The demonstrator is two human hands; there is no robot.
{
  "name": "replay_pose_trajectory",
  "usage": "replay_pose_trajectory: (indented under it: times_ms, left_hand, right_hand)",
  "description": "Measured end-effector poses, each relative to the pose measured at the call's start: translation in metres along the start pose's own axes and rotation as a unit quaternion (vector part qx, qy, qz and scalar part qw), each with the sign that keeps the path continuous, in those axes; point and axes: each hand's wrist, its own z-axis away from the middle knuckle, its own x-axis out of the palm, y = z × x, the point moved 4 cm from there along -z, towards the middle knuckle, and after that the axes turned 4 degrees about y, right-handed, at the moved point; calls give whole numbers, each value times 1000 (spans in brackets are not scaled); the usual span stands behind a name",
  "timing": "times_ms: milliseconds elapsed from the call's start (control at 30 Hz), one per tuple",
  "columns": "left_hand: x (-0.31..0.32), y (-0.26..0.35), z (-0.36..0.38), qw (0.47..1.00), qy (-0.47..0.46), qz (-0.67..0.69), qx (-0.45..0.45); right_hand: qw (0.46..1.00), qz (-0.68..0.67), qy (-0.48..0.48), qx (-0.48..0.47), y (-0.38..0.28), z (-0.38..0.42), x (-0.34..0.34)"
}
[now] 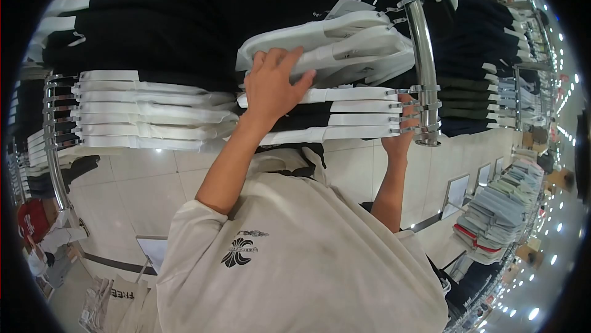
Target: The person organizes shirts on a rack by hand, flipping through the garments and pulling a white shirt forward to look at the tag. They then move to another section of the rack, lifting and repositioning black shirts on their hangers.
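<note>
My left hand (271, 83) reaches over the rack with thumb and fingers apart. Its fingertips rest against the white shirts (363, 40) that hang on white hangers and lean away from me. Below its wrist hang more hangers (360, 94), nearer to me, with black and white cloth on them. At the right end of these hangers, my right hand (399, 141) comes up beside the chrome rail (425, 56). Its fingers close about the metal hooks and are partly hidden behind them. A paper tag (349, 8) sticks up behind the white shirts.
On the left, several white garments (154, 111) hang from another chrome rail (55, 167), with black garments (148, 19) beyond. Dark clothes (468, 96) hang past the right rail. Folded clothes (498, 210) lie in stacks at the far right. Pale floor tiles (148, 176) show beneath.
</note>
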Motion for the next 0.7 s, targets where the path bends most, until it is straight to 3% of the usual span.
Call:
replay_pose_trajectory:
  times_ms: [133,267,500,700]
  left_hand:
    - [-5,14,6,988,-35,-65,133]
    - [-10,24,16,984,-46,-17,169]
    - [-13,23,19,984,-21,-18,173]
    - [-9,2,17,991,15,42,124]
  right_hand:
    - [1000,16,6,1,1,3,-1]
    - [998,60,8,-21,7,7,0]
    - [997,68,1,-44,10,1,2]
    - [996,76,-1,-57,11,-2,2]
